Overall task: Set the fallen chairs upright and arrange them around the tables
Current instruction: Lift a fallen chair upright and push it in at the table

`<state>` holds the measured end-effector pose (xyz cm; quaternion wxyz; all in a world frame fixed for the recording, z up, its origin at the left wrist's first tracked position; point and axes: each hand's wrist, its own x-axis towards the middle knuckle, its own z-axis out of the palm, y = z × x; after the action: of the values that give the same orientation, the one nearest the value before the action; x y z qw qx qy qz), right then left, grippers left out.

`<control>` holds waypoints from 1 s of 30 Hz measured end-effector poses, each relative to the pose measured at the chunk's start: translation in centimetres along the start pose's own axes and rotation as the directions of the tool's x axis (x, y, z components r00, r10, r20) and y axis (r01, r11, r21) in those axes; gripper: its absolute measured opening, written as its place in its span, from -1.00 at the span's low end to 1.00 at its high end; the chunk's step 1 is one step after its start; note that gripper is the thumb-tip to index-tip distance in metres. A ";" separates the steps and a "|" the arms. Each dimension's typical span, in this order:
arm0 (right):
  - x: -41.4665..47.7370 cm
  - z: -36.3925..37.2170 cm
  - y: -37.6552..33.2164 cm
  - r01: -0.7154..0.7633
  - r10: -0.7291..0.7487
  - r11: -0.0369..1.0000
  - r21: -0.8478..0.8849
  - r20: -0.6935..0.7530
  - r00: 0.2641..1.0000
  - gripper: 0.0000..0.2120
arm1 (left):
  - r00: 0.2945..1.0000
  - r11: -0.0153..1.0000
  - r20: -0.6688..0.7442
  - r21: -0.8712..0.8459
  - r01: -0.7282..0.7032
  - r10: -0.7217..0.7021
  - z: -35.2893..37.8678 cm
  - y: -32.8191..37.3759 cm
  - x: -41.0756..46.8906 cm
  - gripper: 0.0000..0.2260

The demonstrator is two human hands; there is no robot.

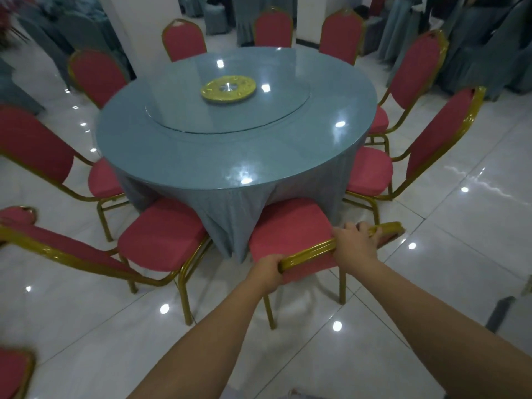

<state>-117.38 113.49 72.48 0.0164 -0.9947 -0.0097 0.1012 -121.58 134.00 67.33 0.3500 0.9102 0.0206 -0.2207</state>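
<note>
A red-cushioned chair [290, 228] with a gold metal frame stands upright on its legs at the near edge of the round table [201, 156], its seat partly under the grey-blue tablecloth. My left hand [266, 273] grips the left end of the chair's gold top rail. My right hand [355, 240] grips the same rail further right. Several matching red chairs stand upright around the table, one [161, 234] just left of the held chair and one [371, 171] to its right.
A glass turntable with a gold centre disc [229, 89] lies on the table. A white pillar [138, 27] rises behind it. Grey-covered chairs [489, 53] crowd the far right and back. Another red chair's corner [13, 372] shows at the bottom left. The floor is glossy white tile.
</note>
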 end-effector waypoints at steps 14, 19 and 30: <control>-7.1 2.0 -14.8 0.364 -0.480 0.742 0.563 0.069 0.874 -0.49 | 0.900 0.881 -0.304 -0.448 0.154 -0.312 -7.4 -15.7 -13.5 -0.38; -9.1 4.6 -25.8 0.325 -0.566 0.682 0.655 0.192 0.801 -0.57 | 0.789 0.805 -0.427 -0.577 0.139 -0.443 -11.6 -22.0 -20.1 -0.44; -15.8 7.9 -52.5 0.501 -0.801 0.551 0.668 0.257 0.540 -0.70 | 0.486 0.526 -0.407 -0.840 0.132 -0.773 -16.2 -39.5 -36.4 -0.40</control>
<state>-135.31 165.87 69.75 0.3183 -0.7943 -0.3730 0.3586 -155.75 178.55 68.33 0.5493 0.6498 0.5136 0.1110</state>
